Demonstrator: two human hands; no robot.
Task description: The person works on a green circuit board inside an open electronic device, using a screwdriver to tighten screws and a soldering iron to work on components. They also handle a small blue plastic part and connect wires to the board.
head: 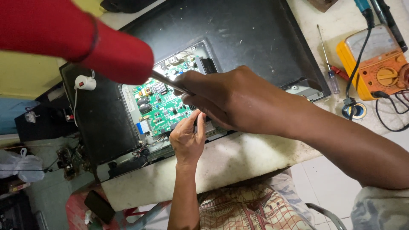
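A green circuit board (pixel 159 106) lies exposed in the opened back of a black flat screen (pixel 238 30) on a white table (pixel 238 157). My right hand (pixel 230 100) reaches over the board and grips the metal shaft of a red-handled tool (pixel 98 47), whose thick handle points up toward the camera. My left hand (pixel 187 138) rests at the board's near edge, fingers together and pointing up against the underside of my right hand. Its fingertips are partly hidden, so I cannot tell whether it holds anything.
An orange multimeter (pixel 379 64) with black leads sits at the far right, beside a thin screwdriver (pixel 329 64) and a tape roll (pixel 355 110). A white switch (pixel 85 82) lies on the screen's left side. A dark phone (pixel 99 206) and a plastic bag (pixel 21 166) are lower left.
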